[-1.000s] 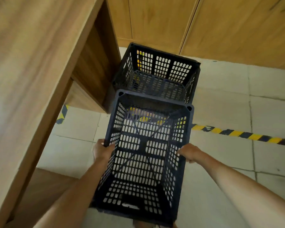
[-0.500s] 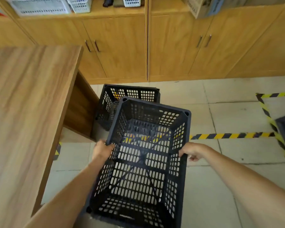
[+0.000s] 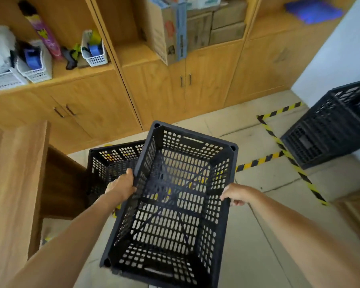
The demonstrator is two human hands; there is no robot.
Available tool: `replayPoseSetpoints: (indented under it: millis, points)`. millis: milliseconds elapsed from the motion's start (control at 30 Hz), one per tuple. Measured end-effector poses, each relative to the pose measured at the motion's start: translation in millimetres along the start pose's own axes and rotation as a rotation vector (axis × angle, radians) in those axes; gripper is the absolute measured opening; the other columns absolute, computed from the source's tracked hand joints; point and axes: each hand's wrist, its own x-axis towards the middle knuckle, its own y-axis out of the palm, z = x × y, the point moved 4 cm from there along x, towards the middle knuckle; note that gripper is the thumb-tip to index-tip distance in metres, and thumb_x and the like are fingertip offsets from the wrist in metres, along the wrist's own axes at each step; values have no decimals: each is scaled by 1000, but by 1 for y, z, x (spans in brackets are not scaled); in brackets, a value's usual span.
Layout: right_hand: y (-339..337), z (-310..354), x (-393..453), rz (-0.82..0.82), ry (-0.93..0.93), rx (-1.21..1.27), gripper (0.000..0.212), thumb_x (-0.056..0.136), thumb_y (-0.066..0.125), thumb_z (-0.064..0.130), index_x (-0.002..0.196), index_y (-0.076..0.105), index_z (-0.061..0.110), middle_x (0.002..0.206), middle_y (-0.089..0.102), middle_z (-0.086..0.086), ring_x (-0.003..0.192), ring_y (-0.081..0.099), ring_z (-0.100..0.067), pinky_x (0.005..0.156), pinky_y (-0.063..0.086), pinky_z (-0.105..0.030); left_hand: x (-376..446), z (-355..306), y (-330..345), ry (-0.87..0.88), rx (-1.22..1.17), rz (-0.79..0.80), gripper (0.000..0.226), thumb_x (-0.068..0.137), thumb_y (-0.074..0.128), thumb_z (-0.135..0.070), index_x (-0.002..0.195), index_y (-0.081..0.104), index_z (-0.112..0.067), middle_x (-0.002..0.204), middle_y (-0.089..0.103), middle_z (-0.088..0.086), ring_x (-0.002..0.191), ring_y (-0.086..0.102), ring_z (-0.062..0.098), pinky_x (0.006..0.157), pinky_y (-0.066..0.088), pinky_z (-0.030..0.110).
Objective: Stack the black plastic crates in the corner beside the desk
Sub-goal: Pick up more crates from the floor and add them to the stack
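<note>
1. A black perforated plastic crate (image 3: 175, 204) is held in the air by both bare hands, open top facing up, tilted a little.
2. The left hand (image 3: 121, 185) clasps the crate's left rim, fingers curled over the edge.
3. The right hand (image 3: 236, 194) grips the right rim in the same way.
4. A second black slotted plastic crate (image 3: 108, 165) sits on the tiled floor (image 3: 258, 204) just beside the side panel of the brown wooden desk (image 3: 13, 183); the held crate partly overlaps it in view.
5. A third black plastic crate (image 3: 330, 125) stands well apart from the desk, to the right, behind yellow-and-black striped floor tape (image 3: 258, 162).
6. Light wooden cabinets (image 3: 154, 90) line the wall beyond the desk.
</note>
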Motion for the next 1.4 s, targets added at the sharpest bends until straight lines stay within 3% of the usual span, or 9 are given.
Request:
replayPoseSetpoints:
  millis: [300, 400, 533, 633, 767, 867, 1033, 1233, 1400]
  points:
    - [-51, -15, -37, -130, 49, 117, 41, 92, 55, 21, 129, 47, 5, 71, 50, -7, 47, 41, -13, 45, 35, -25, 39, -73, -73, 189, 194, 7, 61, 93, 61, -29, 138, 28, -6, 128, 55, 16, 116, 57, 33, 87, 50, 42]
    - [-53, -4, -46, -180, 39, 119, 40, 94, 51, 20, 131, 44, 9, 76, 50, -5, 53, 42, -12, 53, 41, -26, 61, -70, -85, 242, 207, 46, 57, 92, 61, -28, 136, 30, -5, 117, 59, 14, 101, 61, 31, 81, 51, 41]
    - [-55, 19, -40, -206, 19, 131, 43, 94, 51, 21, 136, 44, 11, 108, 68, -12, 69, 53, -12, 71, 56, -29, 98, -65, -114, 320, 263, 41, 50, 91, 62, -30, 126, 36, -6, 115, 59, 13, 104, 60, 31, 84, 51, 42]
    - [-62, 41, -35, -178, 27, 151, 39, 93, 53, 23, 131, 49, 13, 80, 56, -5, 49, 38, -8, 52, 38, -24, 124, -56, -134, 354, 298, 36, 48, 90, 63, -30, 124, 36, -8, 119, 58, 13, 111, 58, 31, 90, 50, 43]
    - [-68, 66, -30, -175, 6, 179, 28, 91, 54, 30, 117, 56, 21, 90, 55, -2, 59, 41, -11, 61, 39, -27, 161, -48, -157, 359, 268, 30, 66, 85, 67, -31, 137, 31, -10, 132, 55, 12, 121, 55, 31, 98, 48, 45]
    - [-76, 72, -31, -155, -12, 207, 24, 92, 54, 33, 113, 58, 22, 87, 54, 2, 58, 40, -10, 59, 39, -23, 163, -63, -178, 364, 331, 42, 54, 91, 62, -28, 134, 35, -11, 135, 52, 11, 124, 53, 29, 98, 46, 40]
    - [-100, 57, -26, -127, -16, 265, 30, 94, 52, 33, 119, 57, 17, 75, 45, 3, 57, 39, -8, 59, 39, -22, 166, -121, -197, 427, 441, 12, 40, 94, 53, -25, 128, 38, -12, 129, 53, 10, 118, 55, 28, 91, 47, 35]
    - [-144, -3, -31, -56, -17, 384, 41, 91, 57, 35, 126, 53, 15, 90, 53, 0, 74, 51, -11, 74, 45, -24, 196, -225, -196, 484, 483, 39, 32, 90, 53, -19, 120, 43, -13, 114, 55, 3, 105, 58, 23, 92, 48, 37]
    - [-204, -95, -22, -11, -2, 472, 34, 92, 58, 31, 120, 54, 14, 89, 56, -1, 60, 50, -9, 56, 42, -20, 232, -359, -187, 574, 503, 51, 36, 81, 56, -18, 116, 51, -17, 112, 61, 4, 101, 59, 23, 90, 51, 38]
